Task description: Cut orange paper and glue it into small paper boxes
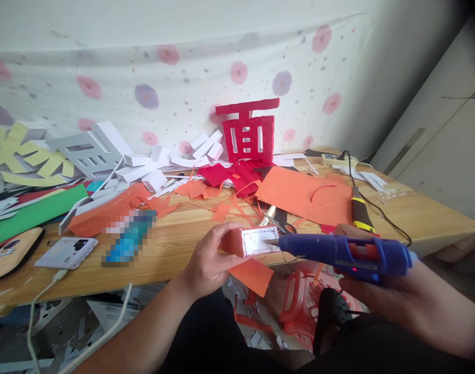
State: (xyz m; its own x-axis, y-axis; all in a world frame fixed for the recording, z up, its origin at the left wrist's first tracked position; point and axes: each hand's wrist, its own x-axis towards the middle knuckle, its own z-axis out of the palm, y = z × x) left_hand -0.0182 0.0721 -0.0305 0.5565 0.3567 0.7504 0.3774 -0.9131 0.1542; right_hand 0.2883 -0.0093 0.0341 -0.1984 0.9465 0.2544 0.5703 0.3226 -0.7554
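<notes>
Broadly, a pale cloth printed with pink and purple flowers (182, 67) hangs behind a long wooden table (175, 244) strewn with paper offcuts. On the table lie a flat green sheet (30, 215) at the far left and a wide orange paper sheet (303, 195) right of centre. A tall red cut-out character (248, 132) stands upright against the cloth. It reads 面, the only writing that can be made out. The yellow and grey letter shapes at the left are too cut off to read, and no brand shows on any tool.

Nearer the camera, the right hand (381, 291) has its fingers wrapped tight round the handle of a blue plastic hot-glue gun (338, 252). The nozzle touches the bare white face of a small white foam block skinned in orange paper (253, 241). The left hand (208, 262) holds that foam block in the air just off the table's front edge, fingers clamped on its orange end and underside. A loose orange flap (253, 275) hangs below.

The foam block looks very light and fairly stiff. It would likely dent under a hard pinch, and its paper skin would crease easily. The safest hold is on the papered sides, well away from the hot nozzle and any fresh glue.

Smaller things: a white phone (66, 253) lying flat at the left and a yellow-and-black handled corded tool (360, 210) beyond the gun. A red plastic stool (303, 301) stands under the table.
</notes>
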